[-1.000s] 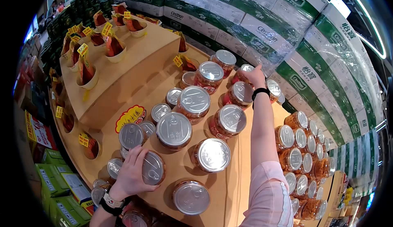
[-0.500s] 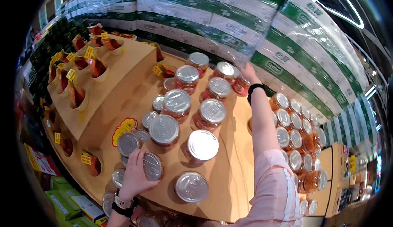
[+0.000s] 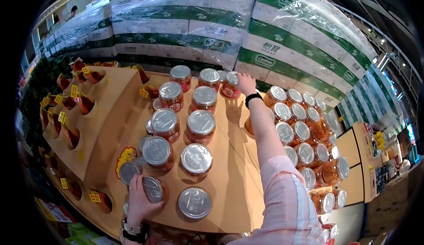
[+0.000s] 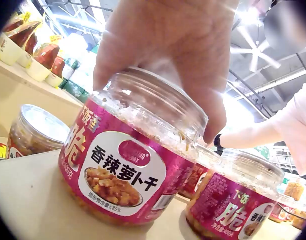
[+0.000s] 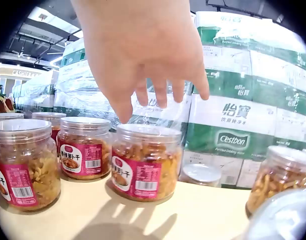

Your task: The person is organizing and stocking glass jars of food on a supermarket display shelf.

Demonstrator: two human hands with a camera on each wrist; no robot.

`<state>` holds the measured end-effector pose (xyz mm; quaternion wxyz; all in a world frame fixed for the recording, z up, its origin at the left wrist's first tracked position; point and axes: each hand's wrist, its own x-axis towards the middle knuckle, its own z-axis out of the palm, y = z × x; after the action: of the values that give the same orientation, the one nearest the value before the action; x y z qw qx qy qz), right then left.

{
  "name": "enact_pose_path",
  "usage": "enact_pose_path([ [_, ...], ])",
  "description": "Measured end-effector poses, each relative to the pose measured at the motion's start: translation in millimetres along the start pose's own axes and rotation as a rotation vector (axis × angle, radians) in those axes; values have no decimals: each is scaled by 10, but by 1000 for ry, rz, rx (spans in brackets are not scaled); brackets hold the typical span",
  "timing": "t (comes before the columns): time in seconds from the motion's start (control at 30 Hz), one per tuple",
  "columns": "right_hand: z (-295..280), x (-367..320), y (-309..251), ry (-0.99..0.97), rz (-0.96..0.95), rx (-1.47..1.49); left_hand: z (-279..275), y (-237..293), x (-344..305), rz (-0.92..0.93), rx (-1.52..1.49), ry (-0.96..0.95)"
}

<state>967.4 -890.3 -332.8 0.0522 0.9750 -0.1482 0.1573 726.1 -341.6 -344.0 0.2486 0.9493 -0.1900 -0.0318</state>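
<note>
Jars of spicy dried radish with silver lids and pink labels stand in rows on a wooden display table. At the front left, my left hand (image 3: 140, 201) grips one radish jar (image 3: 153, 189). In the left wrist view its thumb and fingers straddle the top of that upright jar (image 4: 128, 170). Far off at the back row, my right hand (image 3: 246, 84) is at the right side of another jar (image 3: 230, 85). The right wrist view shows this hand (image 5: 143, 55) with fingers extended and spread just above the jar (image 5: 145, 167), which stands upright on the table.
Wrapped Cestbon water cartons (image 3: 269, 46) wall off the back. Stacked jars (image 3: 304, 134) fill the right side. A raised wooden step (image 3: 110, 95) at left carries cups with red packets. Shorter jars (image 3: 129, 172) line the left of the rows.
The back jar at my right hand leaned half a second ago and now stands upright, with the fingers spread. My left hand stays on its jar. The head view has turned upward and right.
</note>
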Motion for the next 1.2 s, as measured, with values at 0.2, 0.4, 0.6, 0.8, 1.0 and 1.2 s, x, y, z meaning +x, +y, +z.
enact_pose_path([
  [0.2, 2, 170, -412, -17, 319, 223, 24, -22, -2, 39, 43, 25],
  [0.4, 289, 254, -360, -14, 384, 213, 8, 39, -8, 19, 78, 12],
  [0.6, 289, 228, -223, -26, 340, 366, 25, -9, -3, 25, 66, -3],
  [0.8, 258, 117, 0, -67, 288, 422, 7, 36, -8, 27, 59, 4],
  [1.0, 41, 197, 665, -456, 216, 575, 41, -31, -11, 0, 52, -13],
  [1.2, -1044, -1089, 671, -873, -150, 63, 50, 3, -10, 1, 1, 23],
])
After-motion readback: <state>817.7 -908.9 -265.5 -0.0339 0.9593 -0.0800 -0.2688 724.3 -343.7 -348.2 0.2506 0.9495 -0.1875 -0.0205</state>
